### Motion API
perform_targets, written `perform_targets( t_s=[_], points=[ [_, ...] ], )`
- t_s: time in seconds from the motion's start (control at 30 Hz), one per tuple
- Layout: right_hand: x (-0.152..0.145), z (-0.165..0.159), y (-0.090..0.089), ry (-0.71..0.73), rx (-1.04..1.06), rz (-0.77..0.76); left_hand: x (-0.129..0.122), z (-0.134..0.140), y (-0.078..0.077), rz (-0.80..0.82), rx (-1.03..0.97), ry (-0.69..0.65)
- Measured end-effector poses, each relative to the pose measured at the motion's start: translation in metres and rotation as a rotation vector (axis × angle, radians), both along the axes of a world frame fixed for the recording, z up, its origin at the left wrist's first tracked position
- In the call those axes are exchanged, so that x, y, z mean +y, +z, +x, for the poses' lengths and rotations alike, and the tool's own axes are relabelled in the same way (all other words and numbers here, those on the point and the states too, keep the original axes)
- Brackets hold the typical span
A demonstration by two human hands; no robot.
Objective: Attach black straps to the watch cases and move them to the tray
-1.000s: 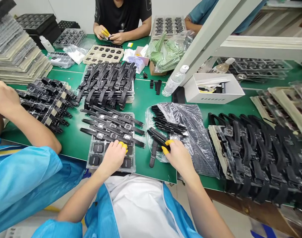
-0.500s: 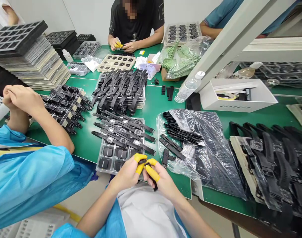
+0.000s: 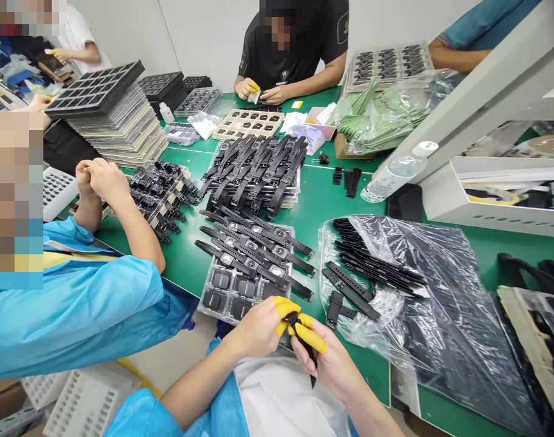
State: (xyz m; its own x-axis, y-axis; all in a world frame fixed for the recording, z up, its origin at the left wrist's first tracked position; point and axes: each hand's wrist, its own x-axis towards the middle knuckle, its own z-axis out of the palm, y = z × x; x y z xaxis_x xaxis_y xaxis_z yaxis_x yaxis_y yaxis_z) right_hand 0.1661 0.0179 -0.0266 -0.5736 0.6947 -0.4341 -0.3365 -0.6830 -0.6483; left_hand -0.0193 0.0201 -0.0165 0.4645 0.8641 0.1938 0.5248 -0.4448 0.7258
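My left hand (image 3: 261,328) wears yellow finger cots and pinches a small dark piece, probably a watch case, mostly hidden by the fingers. With yellow cots too, my right hand (image 3: 326,352) grips a black watch strap (image 3: 312,359) whose free end hangs below the fingers. The two pieces meet between my fingertips; whether they are joined I cannot tell. Just beyond my hands lies a clear tray (image 3: 226,290) with square black watch cases in its near cells. Strapped watches (image 3: 253,252) lie in rows across its far part.
Right of my hands, a plastic bag (image 3: 440,315) holds black straps (image 3: 372,258), with loose straps (image 3: 349,288) on it. More watches (image 3: 258,170) are piled farther back. A bottle (image 3: 399,173) and a white box (image 3: 495,200) stand right. A co-worker's hands (image 3: 106,182) are at left; another person (image 3: 295,54) sits opposite.
The view has swung left, so everything sits farther right in the picture. My hands stay together, still pinching the dark piece and the strap, with slightly shifted fingers.
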Motion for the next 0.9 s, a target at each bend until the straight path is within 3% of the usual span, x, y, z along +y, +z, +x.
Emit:
perform_targets(
  t_s=[0.23, 0.37, 0.57, 0.73, 0.9],
  points=[
    [0.001, 0.002, -0.001, -0.024, 0.076, -0.098, -0.004, -0.001, 0.005, -0.019, 0.02, -0.021],
    [0.003, 0.004, -0.003, 0.039, 0.041, -0.109, -0.002, -0.001, 0.016, -0.001, 0.213, -0.008],
    [0.004, 0.004, -0.001, 0.092, -0.025, -0.092, 0.002, -0.003, 0.022, -0.013, 0.454, -0.103],
    [0.0, 0.001, 0.0, 0.075, -0.066, 0.015, 0.003, -0.011, 0.015, -0.031, 0.251, -0.118],
    [0.001, 0.0, -0.006, 0.001, -0.14, 0.16, -0.006, -0.009, 0.002, -0.135, -0.174, 0.134]
  ],
)
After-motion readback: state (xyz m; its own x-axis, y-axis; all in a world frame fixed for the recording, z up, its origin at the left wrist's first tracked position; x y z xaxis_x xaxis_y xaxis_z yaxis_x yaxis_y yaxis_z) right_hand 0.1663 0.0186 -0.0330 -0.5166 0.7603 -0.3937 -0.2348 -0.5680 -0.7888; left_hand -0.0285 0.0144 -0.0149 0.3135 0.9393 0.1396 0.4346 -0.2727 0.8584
